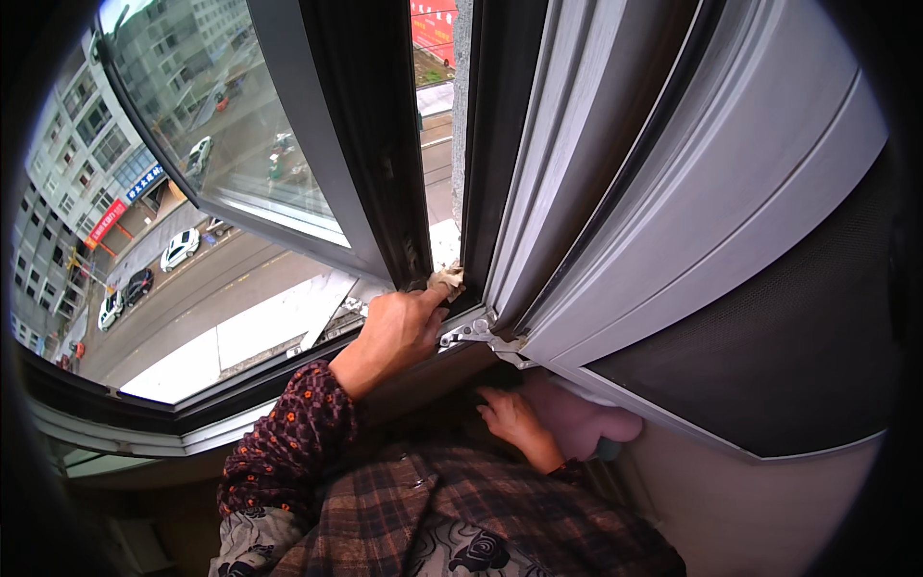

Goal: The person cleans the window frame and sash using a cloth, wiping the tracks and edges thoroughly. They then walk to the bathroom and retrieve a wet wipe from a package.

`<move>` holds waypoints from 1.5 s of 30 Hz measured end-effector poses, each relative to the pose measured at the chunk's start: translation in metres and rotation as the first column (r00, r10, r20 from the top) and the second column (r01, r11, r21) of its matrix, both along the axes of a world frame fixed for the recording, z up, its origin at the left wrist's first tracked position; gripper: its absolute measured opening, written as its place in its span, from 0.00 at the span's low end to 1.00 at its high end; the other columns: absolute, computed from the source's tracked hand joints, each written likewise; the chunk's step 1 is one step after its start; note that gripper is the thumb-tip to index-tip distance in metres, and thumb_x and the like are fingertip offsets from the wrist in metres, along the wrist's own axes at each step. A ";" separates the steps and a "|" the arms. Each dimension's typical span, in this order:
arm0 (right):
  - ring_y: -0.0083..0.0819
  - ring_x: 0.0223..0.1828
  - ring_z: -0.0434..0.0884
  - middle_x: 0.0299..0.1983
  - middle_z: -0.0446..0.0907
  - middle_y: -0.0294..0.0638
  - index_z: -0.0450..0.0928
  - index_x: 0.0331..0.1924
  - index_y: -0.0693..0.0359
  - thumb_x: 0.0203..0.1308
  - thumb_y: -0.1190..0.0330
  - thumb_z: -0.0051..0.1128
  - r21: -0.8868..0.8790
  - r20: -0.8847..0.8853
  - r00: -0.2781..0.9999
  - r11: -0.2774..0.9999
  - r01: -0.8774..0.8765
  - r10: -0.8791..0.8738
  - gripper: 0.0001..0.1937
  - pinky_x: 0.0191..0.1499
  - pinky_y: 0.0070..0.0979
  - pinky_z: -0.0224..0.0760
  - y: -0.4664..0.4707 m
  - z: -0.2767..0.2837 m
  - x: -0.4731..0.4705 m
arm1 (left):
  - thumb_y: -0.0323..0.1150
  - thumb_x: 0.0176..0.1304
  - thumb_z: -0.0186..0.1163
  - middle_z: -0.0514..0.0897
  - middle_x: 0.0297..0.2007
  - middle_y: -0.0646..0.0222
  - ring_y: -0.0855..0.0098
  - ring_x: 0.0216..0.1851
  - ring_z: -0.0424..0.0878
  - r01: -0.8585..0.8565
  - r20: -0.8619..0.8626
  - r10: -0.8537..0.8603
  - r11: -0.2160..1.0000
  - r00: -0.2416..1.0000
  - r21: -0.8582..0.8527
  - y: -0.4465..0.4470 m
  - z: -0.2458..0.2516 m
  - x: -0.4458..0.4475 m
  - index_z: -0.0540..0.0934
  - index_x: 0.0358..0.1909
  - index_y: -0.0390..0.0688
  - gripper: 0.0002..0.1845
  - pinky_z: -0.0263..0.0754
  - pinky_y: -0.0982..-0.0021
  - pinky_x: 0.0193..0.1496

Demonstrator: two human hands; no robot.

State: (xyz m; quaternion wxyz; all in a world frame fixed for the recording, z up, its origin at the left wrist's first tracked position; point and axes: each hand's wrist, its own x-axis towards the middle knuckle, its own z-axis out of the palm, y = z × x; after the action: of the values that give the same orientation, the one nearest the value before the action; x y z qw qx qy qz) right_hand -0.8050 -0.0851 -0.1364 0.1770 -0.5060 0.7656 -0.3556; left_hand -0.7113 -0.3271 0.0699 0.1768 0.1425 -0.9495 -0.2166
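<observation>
My left hand reaches across the sill and pinches a small crumpled beige rag, or perhaps a wad of paper. Its fingertips press the rag into the low corner between the dark casement frame and the fixed jamb. Just below those fingers lies a metal hinge arm. Lower down, inside the room, my right hand has its index finger extended and appears to hold nothing. Behind it is a pink soft object, partly covered by the hand and the screen panel.
The glazed sash stands swung outward on the left, over a street with parked cars far below. A white-framed screen panel swings into the room on the right. A white outer ledge runs beneath the sash.
</observation>
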 end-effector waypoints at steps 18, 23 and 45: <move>0.58 0.49 0.85 0.47 0.86 0.58 0.81 0.56 0.61 0.66 0.61 0.61 0.200 0.007 0.995 0.975 -0.097 0.098 0.19 0.51 0.51 0.79 -0.031 -0.035 -0.010 | 0.36 0.75 0.58 0.88 0.29 0.56 0.66 0.24 0.84 0.224 0.287 -0.367 0.875 0.885 0.428 -0.028 0.007 -0.017 0.59 0.70 0.32 0.30 0.76 0.65 0.27; 0.58 0.49 0.85 0.48 0.86 0.58 0.82 0.56 0.61 0.65 0.60 0.61 0.171 0.002 0.994 0.979 -0.109 0.110 0.19 0.52 0.53 0.79 -0.043 -0.055 -0.006 | 0.36 0.77 0.56 0.88 0.27 0.63 0.74 0.22 0.80 -0.030 0.388 -0.473 0.604 0.791 0.797 -0.044 0.033 -0.005 0.51 0.81 0.37 0.39 0.73 0.74 0.25; 0.59 0.50 0.85 0.48 0.87 0.58 0.82 0.58 0.61 0.64 0.60 0.63 0.295 0.058 0.991 0.946 -0.134 0.122 0.21 0.55 0.51 0.79 -0.020 -0.052 0.010 | 0.27 0.53 0.59 0.87 0.27 0.50 0.47 0.32 0.88 0.113 0.377 -0.057 0.985 0.924 -0.128 -0.011 0.025 0.011 0.78 0.60 0.40 0.28 0.78 0.50 0.35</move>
State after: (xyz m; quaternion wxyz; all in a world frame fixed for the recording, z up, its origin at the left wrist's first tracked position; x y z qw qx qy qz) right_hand -0.7947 -0.1050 -0.1885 0.2889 -0.5150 0.7725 -0.2337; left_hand -0.7006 -0.3376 0.0953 -0.0060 0.1261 -0.9844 -0.1226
